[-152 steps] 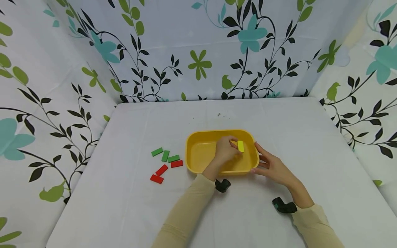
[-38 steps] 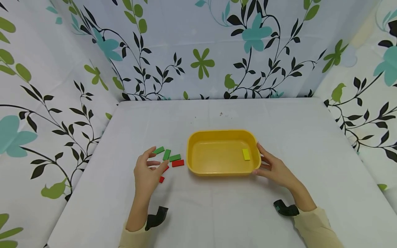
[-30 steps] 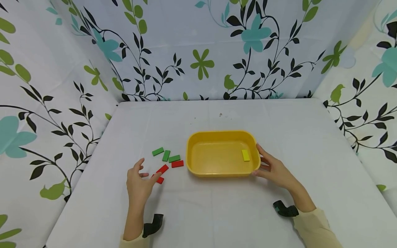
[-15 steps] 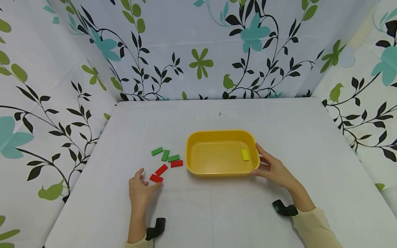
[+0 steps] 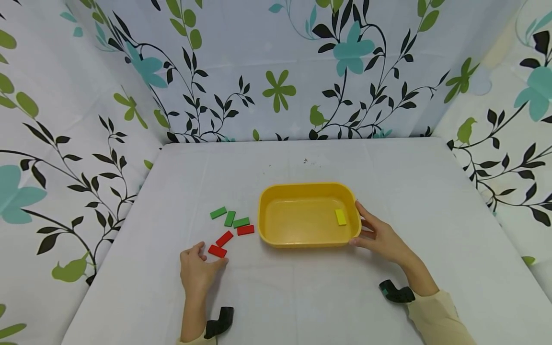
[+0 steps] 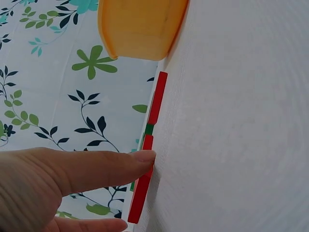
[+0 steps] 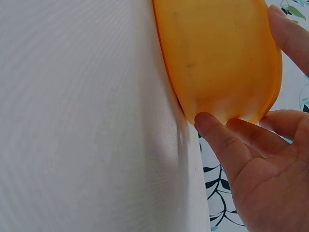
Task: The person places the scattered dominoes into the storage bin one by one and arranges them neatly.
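Observation:
In the head view my left hand [image 5: 197, 270] is at the lower left, thumb and forefinger spread on either side of the nearest red block [image 5: 217, 251], holding nothing. The left wrist view has the thumb [image 6: 111, 166] in front of the red blocks, partly hiding them; contact is unclear. A second red block [image 5: 224, 238] lies just beyond, and a third red block [image 5: 246, 230] lies by the tray. My right hand [image 5: 381, 239] holds the right end of the yellow tray [image 5: 297, 243], thumb and fingers around its corners. Inside the tray a yellow block [image 5: 340, 217] lies flat near the right end.
Several green blocks, among them a far green block [image 5: 218, 212] and a middle green block [image 5: 230, 218], lie left of the tray. A white cloth [image 5: 302, 297] covers the table. Patterned curtains [image 5: 241, 48] stand around it.
My left hand set the yellow block down in the tray, then moved left over the green blocks and down to the nearest red block, its thumb and forefinger drawing closer. My right hand stayed at the tray.

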`<state>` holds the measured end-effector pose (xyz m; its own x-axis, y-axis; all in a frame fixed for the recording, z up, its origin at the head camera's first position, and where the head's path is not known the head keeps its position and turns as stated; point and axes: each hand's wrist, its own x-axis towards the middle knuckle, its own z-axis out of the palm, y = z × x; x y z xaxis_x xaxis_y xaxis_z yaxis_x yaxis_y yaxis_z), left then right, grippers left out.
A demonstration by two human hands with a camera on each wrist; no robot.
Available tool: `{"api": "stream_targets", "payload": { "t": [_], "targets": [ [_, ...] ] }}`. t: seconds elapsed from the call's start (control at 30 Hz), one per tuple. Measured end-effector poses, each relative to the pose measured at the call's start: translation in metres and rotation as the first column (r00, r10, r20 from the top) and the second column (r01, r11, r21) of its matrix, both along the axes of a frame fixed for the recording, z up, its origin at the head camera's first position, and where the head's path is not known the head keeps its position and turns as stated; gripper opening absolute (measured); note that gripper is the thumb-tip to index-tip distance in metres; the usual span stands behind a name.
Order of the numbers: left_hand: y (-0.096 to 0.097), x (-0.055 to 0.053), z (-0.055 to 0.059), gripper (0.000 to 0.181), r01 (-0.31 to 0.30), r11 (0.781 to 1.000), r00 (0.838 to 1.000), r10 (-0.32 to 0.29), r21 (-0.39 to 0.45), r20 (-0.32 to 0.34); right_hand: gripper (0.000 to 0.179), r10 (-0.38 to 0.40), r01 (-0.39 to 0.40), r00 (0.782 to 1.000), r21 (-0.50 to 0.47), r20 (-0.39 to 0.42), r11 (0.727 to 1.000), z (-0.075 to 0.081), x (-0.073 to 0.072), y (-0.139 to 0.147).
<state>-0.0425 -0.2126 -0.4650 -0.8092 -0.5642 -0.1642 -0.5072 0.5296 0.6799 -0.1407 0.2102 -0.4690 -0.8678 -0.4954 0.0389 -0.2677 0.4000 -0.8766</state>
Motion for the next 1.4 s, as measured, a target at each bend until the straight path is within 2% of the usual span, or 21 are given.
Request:
{"api": "stream_targets", "payload": {
  "t": [0.43, 0.93, 1.2, 1.4],
  "targets": [
    [-0.0003, 0.0005, -0.0039, 0.065, -0.002, 0.999, 1.0, 0.002, -0.045, -0.018, 0.095, 0.001, -0.001, 1.0, -0.002, -0.012, 1.0, -0.0024, -0.0002, 0.0015],
    [0.001, 0.0002, -0.0057, 0.05, -0.018, 0.998, 0.996, 0.013, -0.063, -0.088, 0.095, 0.006, -0.006, 1.0, -0.011, -0.014, 1.0, -0.0034, -0.0008, 0.0015],
    [0.0014, 0.0002, -0.0055, 0.045, -0.044, 0.999, 0.994, 0.041, -0.03, -0.103, 0.095, 0.005, -0.005, 1.0, -0.016, -0.019, 1.0, -0.0044, -0.0004, 0.0021],
    [0.0013, 0.0005, -0.0051, 0.046, -0.075, 0.997, 0.986, 0.077, 0.019, -0.147, 0.094, 0.007, -0.008, 1.0, -0.022, -0.024, 1.0, -0.0039, -0.0003, 0.0021]
  ]
}}
